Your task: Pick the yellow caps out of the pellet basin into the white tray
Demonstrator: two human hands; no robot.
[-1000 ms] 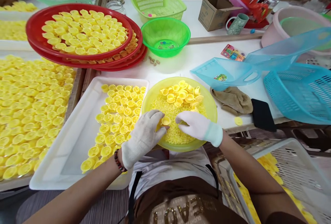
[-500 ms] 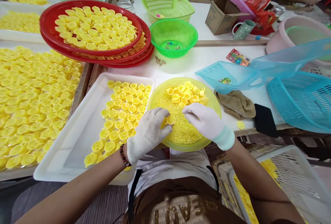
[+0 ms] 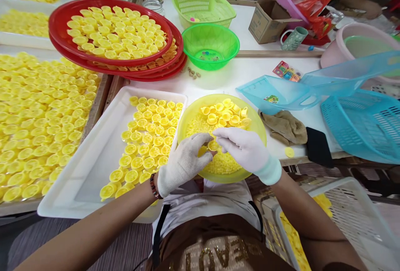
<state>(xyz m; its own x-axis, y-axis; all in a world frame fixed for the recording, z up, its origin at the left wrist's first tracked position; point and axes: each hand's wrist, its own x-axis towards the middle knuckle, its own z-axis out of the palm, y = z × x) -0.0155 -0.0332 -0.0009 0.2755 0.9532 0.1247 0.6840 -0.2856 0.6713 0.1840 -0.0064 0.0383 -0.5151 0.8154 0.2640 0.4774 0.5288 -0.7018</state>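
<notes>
The white table (image 3: pixel 256 64) is carrying most of the spread. A long, shallow white tray (image 3: pixel 90 179) is lying to the person's left, its right side filled with yellow cups (image 3: pixel 143 137) that are standing close together in loose rows, their round mouths facing up and their insides looking mottled. Beyond it, a stack of red trays (image 3: pixel 59 18) is bearing many more such pieces. A translucent yellow basin (image 3: pixel 258 125) is resting straight in front of the person, just beside the white tray, and a bright green bowl (image 3: pixel 211 41) is sitting behind it.

Both gloved hands are working over the near part of the basin. The left hand (image 3: pixel 184 160) is bending its fingers and thumb around one small cup (image 3: pixel 213 145), leaving only a narrow gap that the piece is filling. The right hand (image 3: pixel 245 150) is curling its fingers inward just beside that piece; whether it is gripping anything cannot be told.

At the far side of the basin, a heap of loose cups (image 3: pixel 225 113) is lying jumbled. The held one is showing a glossy yellow round rim, partly hidden by the glove. Tiny pale-yellow pellets (image 3: pixel 223 166) are covering the basin's floor.
</notes>
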